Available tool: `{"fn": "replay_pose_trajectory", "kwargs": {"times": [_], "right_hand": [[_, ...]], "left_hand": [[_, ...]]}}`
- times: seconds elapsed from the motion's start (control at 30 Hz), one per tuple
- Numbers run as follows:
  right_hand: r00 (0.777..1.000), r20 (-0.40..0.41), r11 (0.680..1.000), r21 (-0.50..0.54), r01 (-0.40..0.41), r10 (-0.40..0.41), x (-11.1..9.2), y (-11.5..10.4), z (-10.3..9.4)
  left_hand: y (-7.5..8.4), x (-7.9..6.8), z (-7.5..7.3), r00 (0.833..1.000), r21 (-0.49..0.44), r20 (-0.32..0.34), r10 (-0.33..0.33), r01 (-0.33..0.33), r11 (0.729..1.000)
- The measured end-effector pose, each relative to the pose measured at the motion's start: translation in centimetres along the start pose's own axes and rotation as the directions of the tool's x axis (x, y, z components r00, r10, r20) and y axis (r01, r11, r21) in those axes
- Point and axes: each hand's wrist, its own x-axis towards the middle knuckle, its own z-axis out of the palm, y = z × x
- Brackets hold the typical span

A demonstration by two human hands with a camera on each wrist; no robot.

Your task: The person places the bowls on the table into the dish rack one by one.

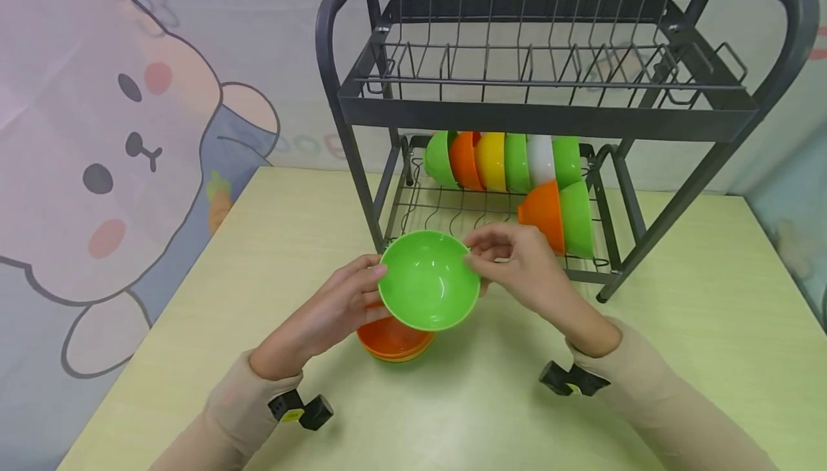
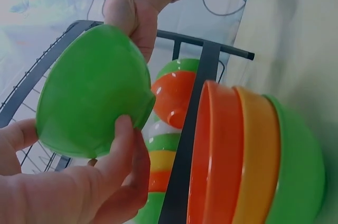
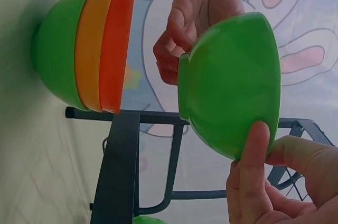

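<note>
A green bowl [image 1: 429, 281] is held up between both hands, its hollow facing the head camera. At its left side the left hand [image 1: 342, 302] grips it, thumb at the rim and fingers against the outer wall. On the opposite side the right hand [image 1: 520, 266] pinches the rim between thumb and fingers. Below the lifted bowl stands a nested stack, with an orange bowl [image 1: 394, 338] on top, a yellow bowl [image 2: 259, 155] under it and another green bowl [image 2: 298, 166] at the bottom. In the right wrist view, the lifted green bowl [image 3: 232, 81] is apart from the stack.
A black two-tier dish rack [image 1: 549, 118] stands behind the hands. Its lower shelf carries a back row of tilted bowls, including a yellow one [image 1: 491, 162], and a front pair, orange [image 1: 543, 214] and green [image 1: 577, 220]. The upper wire shelf [image 1: 530, 62] overhangs them.
</note>
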Motion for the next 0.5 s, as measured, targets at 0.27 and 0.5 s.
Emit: {"fn": "replay_pose_trajectory", "kwargs": {"times": [0.27,0.5], "right_hand": [[1.000,0.010,0.998,0.064,-0.024,0.023,-0.7,-0.3,-1.6],[0.996,-0.083,0.997,0.067,0.047,-0.041,-1.7,-0.9,-4.5]], "left_hand": [[0.4,0.5,0.5,1.000,-0.015,0.002,0.024,-0.024,1.000],[0.9,0.7,0.6,1.000,-0.007,0.005,0.008,-0.008,1.000]]}}
